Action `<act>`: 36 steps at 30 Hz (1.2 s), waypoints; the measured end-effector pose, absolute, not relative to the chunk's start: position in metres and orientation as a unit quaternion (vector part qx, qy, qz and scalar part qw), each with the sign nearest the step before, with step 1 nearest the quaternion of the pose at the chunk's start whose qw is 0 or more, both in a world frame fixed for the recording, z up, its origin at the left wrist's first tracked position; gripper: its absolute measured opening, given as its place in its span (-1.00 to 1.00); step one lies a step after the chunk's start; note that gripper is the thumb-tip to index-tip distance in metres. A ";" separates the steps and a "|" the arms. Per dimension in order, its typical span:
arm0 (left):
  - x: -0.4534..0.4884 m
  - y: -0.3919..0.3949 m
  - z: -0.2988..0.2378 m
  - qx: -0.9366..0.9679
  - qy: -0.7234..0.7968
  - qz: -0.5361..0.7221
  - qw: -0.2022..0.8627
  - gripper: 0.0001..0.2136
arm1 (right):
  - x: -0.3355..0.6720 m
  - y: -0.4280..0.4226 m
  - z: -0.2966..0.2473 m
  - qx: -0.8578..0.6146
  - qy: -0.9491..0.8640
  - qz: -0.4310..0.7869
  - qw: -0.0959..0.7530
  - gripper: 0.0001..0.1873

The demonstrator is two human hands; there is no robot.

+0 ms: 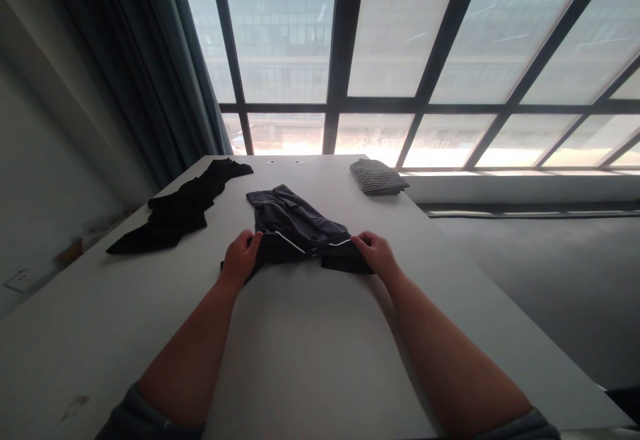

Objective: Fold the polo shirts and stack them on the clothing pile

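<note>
The left hand (241, 258) and right hand (377, 255) held the near edge of a dark piped shirt (295, 227), fingers closed narrowly on the fabric. The shirt lay between both hands, mid-way across the table (300, 340). A black garment (180, 210) lay toward the table's left edge; a folded striped garment (376, 177) lay at its far edge.
</note>
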State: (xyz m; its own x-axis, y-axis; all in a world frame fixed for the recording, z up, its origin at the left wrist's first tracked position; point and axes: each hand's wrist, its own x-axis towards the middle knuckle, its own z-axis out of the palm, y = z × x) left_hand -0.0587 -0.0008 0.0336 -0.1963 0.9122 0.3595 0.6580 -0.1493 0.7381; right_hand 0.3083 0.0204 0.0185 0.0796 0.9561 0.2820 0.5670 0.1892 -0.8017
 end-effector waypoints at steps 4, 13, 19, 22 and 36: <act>-0.069 0.005 0.029 0.559 0.687 0.454 0.095 -0.62 | 0.301 0.016 0.017 -0.538 -0.702 0.259 0.389 -0.59; -0.064 0.004 0.013 0.735 0.626 0.251 0.073 -0.77 | 0.300 0.022 0.005 -0.521 -0.713 0.186 0.431 -0.79; -0.048 -0.006 0.031 0.700 0.684 0.180 0.098 -0.60 | 0.299 0.021 0.006 -0.508 -0.728 0.138 0.440 -0.84; -0.045 -0.007 0.037 0.699 0.693 0.141 0.107 -0.58 | 0.300 0.021 0.005 -0.513 -0.740 0.120 0.418 -0.84; -0.046 -0.006 0.036 0.741 0.644 0.026 0.186 -0.65 | 0.297 0.018 0.007 -0.555 -0.757 0.128 0.321 -0.86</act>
State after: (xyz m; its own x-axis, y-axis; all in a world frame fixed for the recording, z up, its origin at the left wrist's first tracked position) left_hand -0.0459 -0.0063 0.0359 0.1680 0.9652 -0.2005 0.9459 -0.1005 0.3086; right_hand 0.2972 0.0183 0.0070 -0.1782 0.9215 0.3451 0.7575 0.3523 -0.5497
